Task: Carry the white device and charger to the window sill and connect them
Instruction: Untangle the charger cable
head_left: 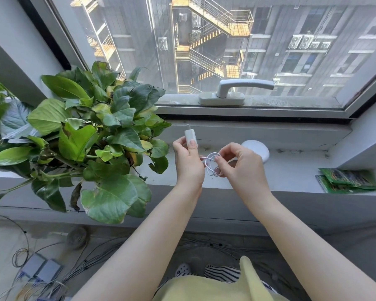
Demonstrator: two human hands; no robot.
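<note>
My left hand (188,164) grips the charger (190,135); my right hand (239,165) pinches its coiled cable (210,162). I should uncoil gently toward the white device (257,149) at the sill's (295,170) back edge.

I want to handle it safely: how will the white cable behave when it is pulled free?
The white cable is thin and coiled in loops at the right hand, so it is probably floppy and light. It may tangle. The charger in the left hand looks rigid.
</note>
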